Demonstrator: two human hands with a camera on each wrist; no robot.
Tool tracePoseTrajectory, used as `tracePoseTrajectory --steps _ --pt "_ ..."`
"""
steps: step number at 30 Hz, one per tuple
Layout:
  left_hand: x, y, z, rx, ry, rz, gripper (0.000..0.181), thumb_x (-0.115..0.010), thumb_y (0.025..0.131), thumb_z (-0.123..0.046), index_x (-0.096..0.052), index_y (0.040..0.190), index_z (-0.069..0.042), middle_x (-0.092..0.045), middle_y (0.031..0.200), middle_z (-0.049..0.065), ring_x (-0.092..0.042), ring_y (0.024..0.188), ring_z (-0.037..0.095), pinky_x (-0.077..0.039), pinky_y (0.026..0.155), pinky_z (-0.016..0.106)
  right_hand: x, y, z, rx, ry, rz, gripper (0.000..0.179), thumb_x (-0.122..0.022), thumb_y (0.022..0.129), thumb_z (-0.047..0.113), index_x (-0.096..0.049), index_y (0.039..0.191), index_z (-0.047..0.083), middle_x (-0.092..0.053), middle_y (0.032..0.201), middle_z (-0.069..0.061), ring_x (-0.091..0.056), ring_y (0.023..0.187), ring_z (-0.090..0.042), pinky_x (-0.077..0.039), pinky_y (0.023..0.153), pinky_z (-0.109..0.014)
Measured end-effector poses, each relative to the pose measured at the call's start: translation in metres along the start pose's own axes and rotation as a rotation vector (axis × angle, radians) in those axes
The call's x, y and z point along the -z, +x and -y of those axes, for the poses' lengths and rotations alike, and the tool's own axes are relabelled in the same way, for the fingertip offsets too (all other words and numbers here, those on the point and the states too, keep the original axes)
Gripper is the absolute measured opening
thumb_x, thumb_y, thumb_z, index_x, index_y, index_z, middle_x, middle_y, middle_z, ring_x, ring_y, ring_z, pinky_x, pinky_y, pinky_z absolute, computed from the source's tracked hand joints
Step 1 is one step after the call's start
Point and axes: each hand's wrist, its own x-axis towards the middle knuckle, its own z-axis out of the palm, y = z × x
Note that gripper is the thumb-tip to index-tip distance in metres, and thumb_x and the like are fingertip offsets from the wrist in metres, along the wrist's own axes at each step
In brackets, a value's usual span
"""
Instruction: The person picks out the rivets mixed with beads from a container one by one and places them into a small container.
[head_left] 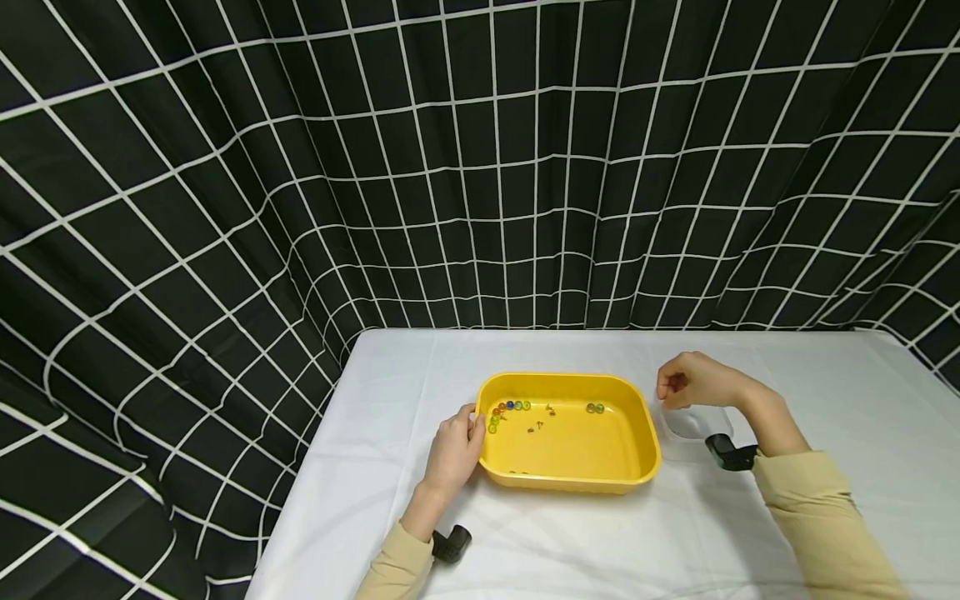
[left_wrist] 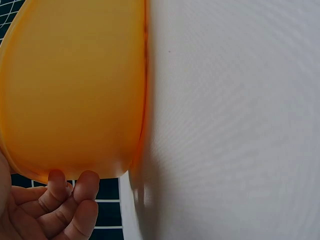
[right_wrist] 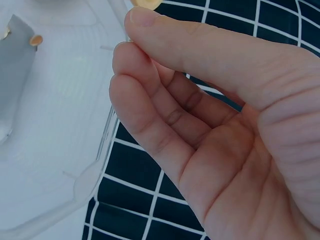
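My left hand [head_left: 455,450] grips the left rim of a yellow tub [head_left: 573,482], its fingertips against the outer wall in the left wrist view. Inside the tub lie glass marbles [head_left: 511,405], mostly along the left and back, and several small brass thumbtacks [head_left: 539,425]. Over the back of a clear plastic container [head_left: 693,433], right of the tub, hangs my right hand [head_left: 697,381]. Its thumb and fingers come together at the tips. A round gold head, seemingly a thumbtack [right_wrist: 146,4], shows at the thumb tip, partly cut off by the frame.
Within the clear container, a grey piece [right_wrist: 15,75] has a small copper-coloured tack head [right_wrist: 36,40] at its edge. A white cloth [head_left: 360,508] covers the table. Black curtains with a white grid [head_left: 525,208] hang behind and to the sides.
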Motion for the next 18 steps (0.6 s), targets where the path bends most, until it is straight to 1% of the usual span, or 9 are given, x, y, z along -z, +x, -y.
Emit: tracePoseTrajectory --steps 4,11,18 --pt "0.0006 -0.0002 0.0001 0.007 -0.002 0.003 0.031 -0.049 0.095 -0.013 -0.057 0.115 0.009 -0.043 0.056 -0.005 -0.038 0.044 0.004 -0.034 0.040 0.018 0.0004 -0.0032 -0.0031 -0.011 -0.005 -0.005 0.012 -0.068 0.074 -0.004 -0.059 0.073 0.002 -0.053 0.065 -0.002 -0.047 0.057 -0.010 -0.043 0.053 -0.022" --pt "0.0003 -0.0004 0.0008 -0.013 -0.003 -0.009 0.031 -0.049 0.095 -0.013 -0.058 0.114 0.010 -0.042 0.056 -0.005 -0.037 0.044 0.004 -0.033 0.041 0.018 0.0005 -0.0082 -0.0055 -0.016 -0.006 -0.001 0.012 -0.068 0.074 -0.004 -0.059 0.073 0.002 -0.052 0.064 -0.001 -0.047 0.057 -0.010 -0.043 0.053 -0.023" --pt "0.0001 -0.0003 0.0010 -0.011 -0.001 -0.010 0.032 -0.049 0.095 -0.014 -0.057 0.114 0.010 -0.042 0.056 -0.005 -0.037 0.044 0.004 -0.033 0.041 0.019 0.0003 -0.0105 -0.0092 -0.031 0.000 0.002 0.012 -0.069 0.075 -0.003 -0.059 0.073 0.003 -0.052 0.065 -0.001 -0.047 0.058 -0.010 -0.044 0.054 -0.023"
